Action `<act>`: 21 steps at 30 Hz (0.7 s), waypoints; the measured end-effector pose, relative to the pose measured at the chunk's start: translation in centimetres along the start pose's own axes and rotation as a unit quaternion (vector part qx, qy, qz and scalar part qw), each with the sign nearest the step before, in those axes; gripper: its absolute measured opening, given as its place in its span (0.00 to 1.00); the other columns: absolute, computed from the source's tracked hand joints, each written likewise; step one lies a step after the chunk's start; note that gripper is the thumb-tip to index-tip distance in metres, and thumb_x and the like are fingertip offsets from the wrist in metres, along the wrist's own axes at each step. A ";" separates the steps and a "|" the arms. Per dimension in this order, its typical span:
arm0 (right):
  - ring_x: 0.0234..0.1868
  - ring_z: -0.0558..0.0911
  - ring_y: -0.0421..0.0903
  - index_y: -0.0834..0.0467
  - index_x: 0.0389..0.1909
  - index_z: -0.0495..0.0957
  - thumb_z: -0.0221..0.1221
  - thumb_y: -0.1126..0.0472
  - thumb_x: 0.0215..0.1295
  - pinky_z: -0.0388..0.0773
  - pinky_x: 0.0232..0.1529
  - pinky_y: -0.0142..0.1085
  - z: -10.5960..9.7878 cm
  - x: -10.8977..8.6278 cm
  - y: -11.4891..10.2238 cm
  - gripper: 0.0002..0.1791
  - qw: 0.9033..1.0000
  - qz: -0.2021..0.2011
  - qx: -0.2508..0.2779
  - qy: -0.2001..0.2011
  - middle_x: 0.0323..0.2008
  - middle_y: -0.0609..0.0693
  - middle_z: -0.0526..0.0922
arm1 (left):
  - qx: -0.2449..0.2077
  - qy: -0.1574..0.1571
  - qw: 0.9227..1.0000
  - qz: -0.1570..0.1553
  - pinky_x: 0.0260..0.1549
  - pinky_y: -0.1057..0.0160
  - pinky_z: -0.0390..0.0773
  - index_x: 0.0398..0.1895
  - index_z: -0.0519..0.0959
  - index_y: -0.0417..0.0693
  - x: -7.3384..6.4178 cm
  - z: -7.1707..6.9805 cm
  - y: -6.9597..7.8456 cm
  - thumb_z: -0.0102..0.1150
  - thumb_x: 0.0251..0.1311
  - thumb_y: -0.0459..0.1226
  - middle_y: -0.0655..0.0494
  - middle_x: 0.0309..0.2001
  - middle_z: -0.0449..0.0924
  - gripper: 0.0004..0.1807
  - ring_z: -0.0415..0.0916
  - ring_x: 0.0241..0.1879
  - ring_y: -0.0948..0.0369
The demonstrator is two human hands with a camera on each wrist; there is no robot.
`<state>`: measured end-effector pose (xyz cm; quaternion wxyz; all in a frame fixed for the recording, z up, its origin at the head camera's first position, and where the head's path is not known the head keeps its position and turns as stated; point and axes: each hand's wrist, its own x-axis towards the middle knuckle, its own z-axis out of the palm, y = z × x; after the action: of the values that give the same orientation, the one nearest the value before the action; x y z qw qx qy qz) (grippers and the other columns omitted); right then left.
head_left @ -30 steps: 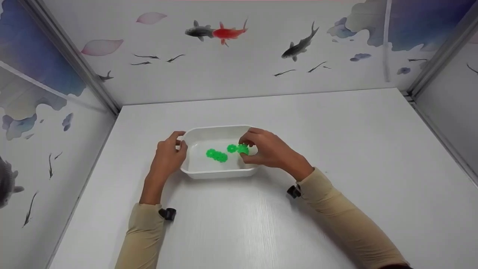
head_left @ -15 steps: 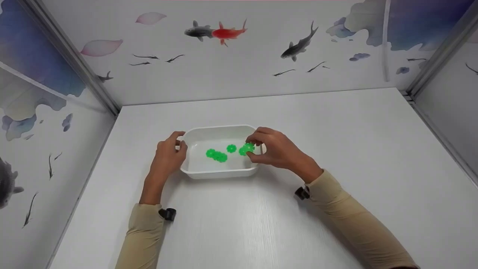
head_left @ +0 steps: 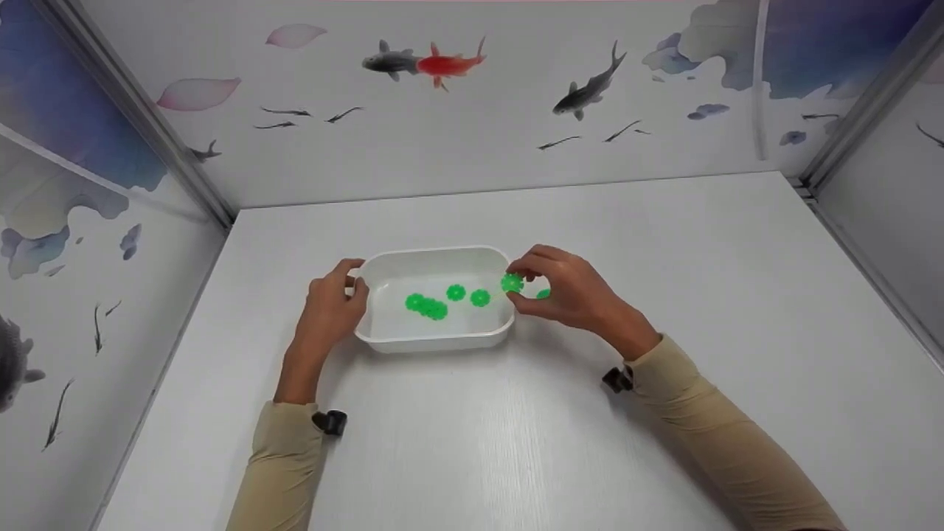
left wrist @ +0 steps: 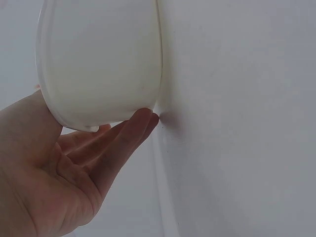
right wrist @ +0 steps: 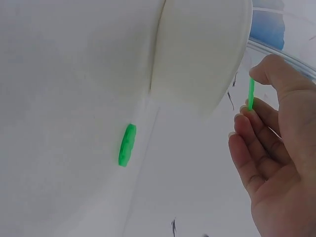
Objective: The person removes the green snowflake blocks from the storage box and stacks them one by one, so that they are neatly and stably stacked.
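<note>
A white plastic tray point(head_left: 435, 343) stands on the table, its left end held by my left hand point(head_left: 333, 310). In the left wrist view, the left fingers point(left wrist: 121, 148) bend against the tray's outer wall and the thumb is partly hidden behind the rim. My right hand point(head_left: 582, 291), just off the tray's right end, pinches a green flower-shaped plastic disc point(head_left: 512, 283) between thumb and fingertips. In the right wrist view that disc point(right wrist: 252, 94) appears edge-on. Inside the tray lie two single green discs point(head_left: 456, 293) and an overlapping cluster of others point(head_left: 428, 306).
Another green disc point(head_left: 543, 293) rests on the white table point(head_left: 457, 442) right of the tray, mostly hidden by the right hand; the right wrist view shows this disc point(right wrist: 127, 145) better. Panels with painted fish point(head_left: 450, 65) rise behind and on both sides.
My right hand has moved right from inside the tray to beyond its right rim, bringing one green disc along. Another disc stays behind in the tray. The left hand keeps its place.
</note>
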<state>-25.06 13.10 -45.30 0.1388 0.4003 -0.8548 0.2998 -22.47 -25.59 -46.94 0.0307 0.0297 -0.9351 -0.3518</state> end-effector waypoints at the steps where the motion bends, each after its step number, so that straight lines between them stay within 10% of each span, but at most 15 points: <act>1: 0.44 0.86 0.47 0.56 0.51 0.87 0.76 0.56 0.65 0.89 0.47 0.42 -0.2 -0.1 0.1 0.17 1.000 0.004 -0.004 0.000 0.45 0.48 0.87 | 0.000 -0.001 1.000 -0.001 0.52 0.46 0.89 0.78 0.71 0.47 0.0 0.0 0.0 0.47 0.83 0.40 0.36 0.63 0.85 0.25 0.89 0.55 0.45; 21: 0.45 0.87 0.47 0.53 0.51 0.88 0.79 0.56 0.62 0.88 0.47 0.42 -2.3 -1.9 2.3 0.18 0.998 0.056 -0.032 0.005 0.44 0.46 0.87 | 0.015 -0.007 1.000 -0.010 0.51 0.47 0.89 0.79 0.70 0.48 -0.1 0.0 0.2 0.46 0.83 0.42 0.37 0.66 0.83 0.26 0.89 0.56 0.45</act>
<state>-25.58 16.81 -45.31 0.1392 0.3459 -0.8840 0.2821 -22.41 -25.45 -46.77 0.0204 0.0371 -0.9400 -0.3385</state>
